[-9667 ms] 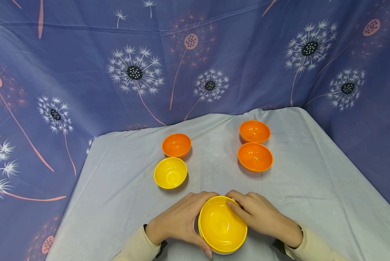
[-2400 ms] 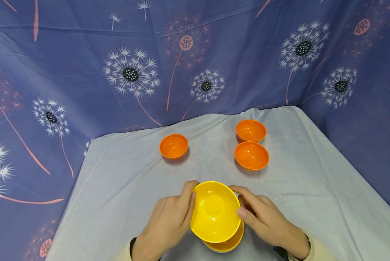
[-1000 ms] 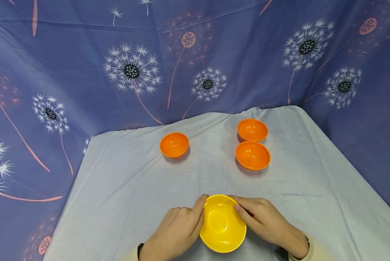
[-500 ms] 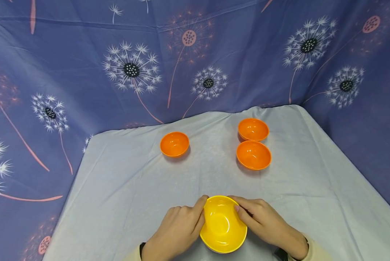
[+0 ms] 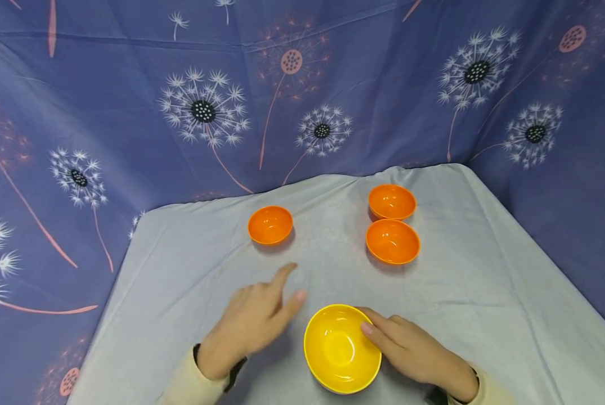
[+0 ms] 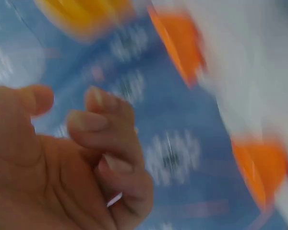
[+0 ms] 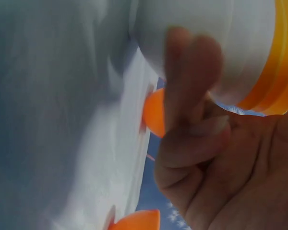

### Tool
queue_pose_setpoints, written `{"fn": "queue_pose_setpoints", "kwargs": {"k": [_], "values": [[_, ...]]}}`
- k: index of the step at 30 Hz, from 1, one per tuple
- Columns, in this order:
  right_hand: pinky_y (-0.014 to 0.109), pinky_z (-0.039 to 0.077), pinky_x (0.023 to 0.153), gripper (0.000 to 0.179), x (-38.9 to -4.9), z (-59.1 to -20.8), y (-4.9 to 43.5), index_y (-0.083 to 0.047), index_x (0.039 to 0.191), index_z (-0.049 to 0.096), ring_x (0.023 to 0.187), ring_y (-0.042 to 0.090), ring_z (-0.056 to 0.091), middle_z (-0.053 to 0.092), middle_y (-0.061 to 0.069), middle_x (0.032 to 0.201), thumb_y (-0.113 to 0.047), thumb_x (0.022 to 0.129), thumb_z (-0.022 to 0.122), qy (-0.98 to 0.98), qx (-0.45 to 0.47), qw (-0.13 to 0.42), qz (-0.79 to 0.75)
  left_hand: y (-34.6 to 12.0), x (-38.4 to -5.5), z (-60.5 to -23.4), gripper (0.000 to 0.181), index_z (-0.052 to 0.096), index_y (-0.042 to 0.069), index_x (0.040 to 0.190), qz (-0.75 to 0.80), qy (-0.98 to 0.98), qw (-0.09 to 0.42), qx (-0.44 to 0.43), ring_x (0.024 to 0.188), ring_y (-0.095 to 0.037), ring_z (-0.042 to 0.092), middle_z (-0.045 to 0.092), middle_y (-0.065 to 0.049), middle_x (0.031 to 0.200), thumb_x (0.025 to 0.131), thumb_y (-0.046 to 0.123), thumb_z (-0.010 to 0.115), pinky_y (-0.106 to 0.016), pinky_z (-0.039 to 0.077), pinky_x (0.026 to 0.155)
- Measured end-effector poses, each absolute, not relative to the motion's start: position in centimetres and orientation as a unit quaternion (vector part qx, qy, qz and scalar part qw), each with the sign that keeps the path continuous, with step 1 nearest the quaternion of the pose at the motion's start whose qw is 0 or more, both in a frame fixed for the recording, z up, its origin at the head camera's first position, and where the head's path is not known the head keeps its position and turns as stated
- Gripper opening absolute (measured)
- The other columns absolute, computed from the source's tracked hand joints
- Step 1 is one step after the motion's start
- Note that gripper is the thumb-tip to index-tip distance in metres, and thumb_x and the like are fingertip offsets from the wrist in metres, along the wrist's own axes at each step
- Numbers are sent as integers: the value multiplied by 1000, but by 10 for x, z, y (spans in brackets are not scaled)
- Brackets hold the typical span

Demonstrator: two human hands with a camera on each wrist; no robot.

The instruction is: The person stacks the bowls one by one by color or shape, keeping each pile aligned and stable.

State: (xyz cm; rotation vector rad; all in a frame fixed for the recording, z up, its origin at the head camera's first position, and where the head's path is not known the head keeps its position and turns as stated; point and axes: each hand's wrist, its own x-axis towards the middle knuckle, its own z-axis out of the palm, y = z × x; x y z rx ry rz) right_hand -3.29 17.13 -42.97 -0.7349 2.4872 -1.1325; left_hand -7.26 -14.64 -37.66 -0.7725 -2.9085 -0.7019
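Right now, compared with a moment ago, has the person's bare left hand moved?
Yes: the bare left hand has left the shiny yellow round bowl and shifted forward and leftward, closer to the lone shiny orange round bowl, which stays put.

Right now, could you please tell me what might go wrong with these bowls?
The right hand alone holds the yellow-topped bowl stack, at one side, so it might tip or slip. The left hand, holding nothing, hangs near the lone orange bowl and could knock it. The front right orange bowl seems to touch the rear right orange bowl, so bumping one may shift the other.
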Motion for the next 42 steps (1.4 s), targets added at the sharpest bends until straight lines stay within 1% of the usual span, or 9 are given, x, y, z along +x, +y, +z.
{"fn": "queue_pose_setpoints", "kwargs": {"k": [4, 7, 11, 15, 21, 27, 30, 35, 42], "values": [[25, 42, 49, 43, -32, -434, 173, -18, 157, 53, 49, 0, 48, 49, -21, 58, -22, 119, 35, 836, -266, 195, -440, -182, -125, -368, 54, 58, 6, 145, -245, -962, 46, -116, 58, -15, 56, 63, 1, 74, 113, 48, 48, -39, 47, 56], [25, 40, 49, 43, -31, -436, 174, -19, 158, 51, 49, 0, 48, 51, -19, 57, -21, 119, 33, 831, -264, 203, -446, -206, -160, -373, 60, 56, 2, 147, -272, -961, -10, -43, 69, -21, 67, 74, -10, 91, 114, 50, 40, -43, 53, 65], [27, 41, 58, 45, -29, -436, 176, -17, 160, 49, 60, 3, 52, 54, -16, 60, -26, 119, 34, 846, -248, 206, -426, -225, -194, -389, 64, 49, -3, 149, -330, -939, -95, -1, 82, -26, 75, 75, -18, 102, 115, 49, 36, -47, 58, 79], [27, 41, 64, 46, -28, -436, 177, -15, 161, 49, 68, 4, 52, 54, -17, 62, -27, 119, 34, 854, -241, 207, -412, -226, -214, -407, 64, 41, -6, 153, -404, -903, -143, 28, 83, -28, 78, 75, -22, 104, 115, 47, 38, -40, 61, 77], [28, 40, 60, 46, -29, -435, 177, -19, 160, 48, 63, 5, 52, 55, -15, 63, -29, 119, 32, 849, -237, 221, -416, -211, -229, -418, 66, 28, -8, 159, -431, -883, -177, 47, 75, -22, 76, 77, -21, 98, 115, 41, 37, -34, 60, 69], [28, 40, 66, 47, -28, -433, 176, -20, 161, 48, 72, 6, 52, 57, -13, 65, -34, 119, 31, 862, -218, 226, -398, -202, -238, -428, 41, 49, -9, 135, -423, -886, -184, 37, 68, -18, 73, 72, -19, 96, 116, 26, 39, -38, 61, 73], [28, 40, 68, 48, -27, -433, 175, -20, 161, 48, 74, 6, 52, 56, -14, 65, -34, 119, 31, 863, -217, 225, -396, -202, -239, -435, 30, 52, -9, 127, -438, -881, -173, 33, 66, -17, 71, 69, -20, 96, 113, 15, 39, -35, 59, 71], [28, 40, 68, 49, -27, -432, 175, -17, 161, 47, 73, 6, 52, 56, -13, 65, -35, 119, 31, 863, -215, 227, -397, -201, -234, -440, 30, 54, -10, 126, -441, -886, -142, 30, 72, -21, 68, 68, -19, 95, 110, 9, 37, -30, 53, 68], [28, 40, 67, 49, -26, -432, 175, -17, 162, 47, 71, 6, 52, 57, -13, 66, -35, 119, 31, 863, -215, 226, -398, -200, -226, -434, 34, 58, -9, 123, -389, -914, -113, 12, 82, -26, 58, 65, -18, 101, 109, 12, 35, -36, 45, 76]]}}
